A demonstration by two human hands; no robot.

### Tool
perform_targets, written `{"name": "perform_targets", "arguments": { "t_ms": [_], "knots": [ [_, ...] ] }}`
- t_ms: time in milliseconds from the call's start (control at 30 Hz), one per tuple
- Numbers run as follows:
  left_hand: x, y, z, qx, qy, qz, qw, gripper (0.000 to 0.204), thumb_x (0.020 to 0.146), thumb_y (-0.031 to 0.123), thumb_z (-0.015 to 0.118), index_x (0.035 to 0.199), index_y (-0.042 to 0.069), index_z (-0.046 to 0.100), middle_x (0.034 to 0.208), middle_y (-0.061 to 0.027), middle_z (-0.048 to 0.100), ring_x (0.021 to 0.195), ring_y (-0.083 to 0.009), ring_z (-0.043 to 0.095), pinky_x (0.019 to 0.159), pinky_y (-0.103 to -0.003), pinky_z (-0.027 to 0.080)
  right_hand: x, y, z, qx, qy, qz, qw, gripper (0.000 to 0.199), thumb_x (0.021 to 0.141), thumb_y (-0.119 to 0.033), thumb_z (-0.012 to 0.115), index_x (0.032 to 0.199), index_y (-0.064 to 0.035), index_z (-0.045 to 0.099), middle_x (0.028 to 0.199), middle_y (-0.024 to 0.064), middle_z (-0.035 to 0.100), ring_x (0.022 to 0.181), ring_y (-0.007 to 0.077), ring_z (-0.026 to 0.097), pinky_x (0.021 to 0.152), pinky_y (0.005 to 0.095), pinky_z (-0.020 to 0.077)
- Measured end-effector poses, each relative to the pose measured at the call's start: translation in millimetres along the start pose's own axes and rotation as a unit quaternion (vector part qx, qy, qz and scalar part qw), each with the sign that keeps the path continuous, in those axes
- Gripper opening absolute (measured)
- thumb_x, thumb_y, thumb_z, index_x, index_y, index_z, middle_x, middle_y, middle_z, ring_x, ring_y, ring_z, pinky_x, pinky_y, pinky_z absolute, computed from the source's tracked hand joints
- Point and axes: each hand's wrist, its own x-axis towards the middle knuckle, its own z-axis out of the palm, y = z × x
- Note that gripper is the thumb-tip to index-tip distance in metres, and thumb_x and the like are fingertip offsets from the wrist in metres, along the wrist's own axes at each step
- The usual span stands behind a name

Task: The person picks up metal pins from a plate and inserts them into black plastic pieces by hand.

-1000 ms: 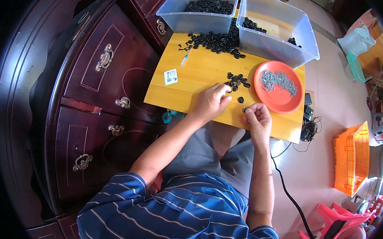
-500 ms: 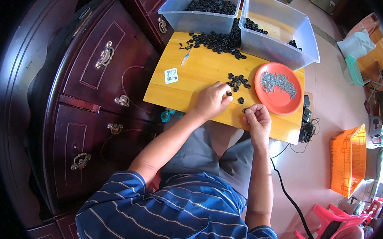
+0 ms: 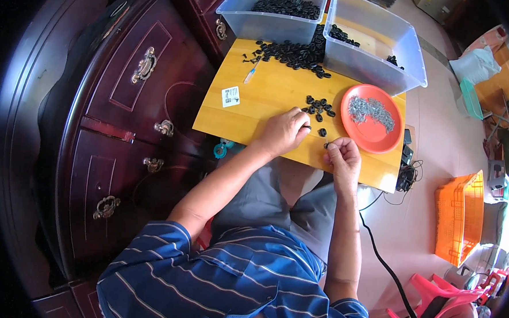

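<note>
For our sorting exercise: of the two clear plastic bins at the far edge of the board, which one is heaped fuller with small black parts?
The left bin: black parts cover its inside, while the right bin shows mostly bare floor, with only a few along its sides.

Bright, even daylight, strongest on the floor [image 3: 439, 140] at right; dark cabinet [image 3: 124, 123] at left stays dim. Soft shadows under the hands on the table [image 3: 269, 96]. Sharp centre, heavy fisheye bending, black vignette at corners.
</note>
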Motion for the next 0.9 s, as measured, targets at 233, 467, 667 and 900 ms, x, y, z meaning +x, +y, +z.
{"name": "perform_targets", "arguments": {
  "t_ms": [233,467,667,900],
  "knots": [
    [-6,-4,3,-0.114,0.063,0.000,0.991,0.013,0.087,0.005,0.065,0.096,0.007,0.056,0.081,-0.0114,0.062,0.073,-0.0320,0.065,0.064,-0.041,0.052,4,5,-6,-0.003,-0.013,-0.006,1.000,0.006,0.098,-0.004,0.064,0.098,-0.0051,0.057,0.086,-0.0025,0.060,0.072,0.0052,0.058,0.066,0.0211,0.0509],
    [-10,-4,-4,-0.165,0.053,0.003,0.985,0.013,0.086,0.002,0.066,0.096,0.005,0.060,0.081,-0.0105,0.064,0.067,-0.0267,0.066,0.061,-0.036,0.052,1,-1,3,0.000,0.013,0.004,1.000,0.007,0.098,-0.005,0.064,0.096,-0.0055,0.057,0.082,-0.0023,0.059,0.069,0.0063,0.056,0.065,0.0211,0.0462],
    [-12,-6,1,-0.185,0.044,-0.029,0.981,0.015,0.086,0.005,0.071,0.099,0.006,0.064,0.079,-0.0073,0.063,0.062,-0.0203,0.063,0.060,-0.033,0.051,2,3,-1,-0.005,-0.004,-0.004,1.000,0.007,0.099,-0.005,0.064,0.096,-0.0056,0.057,0.083,-0.0021,0.059,0.069,0.0063,0.055,0.065,0.0210,0.0462],
    [-9,-12,0,-0.177,0.103,0.003,0.979,0.012,0.088,0.006,0.070,0.097,0.005,0.063,0.080,-0.0099,0.067,0.067,-0.0217,0.066,0.061,-0.034,0.052,0,-1,1,-0.006,-0.008,-0.011,1.000,0.007,0.099,-0.005,0.063,0.096,-0.0054,0.057,0.083,-0.0018,0.059,0.069,0.0065,0.055,0.066,0.0212,0.0460]
  ]
}}
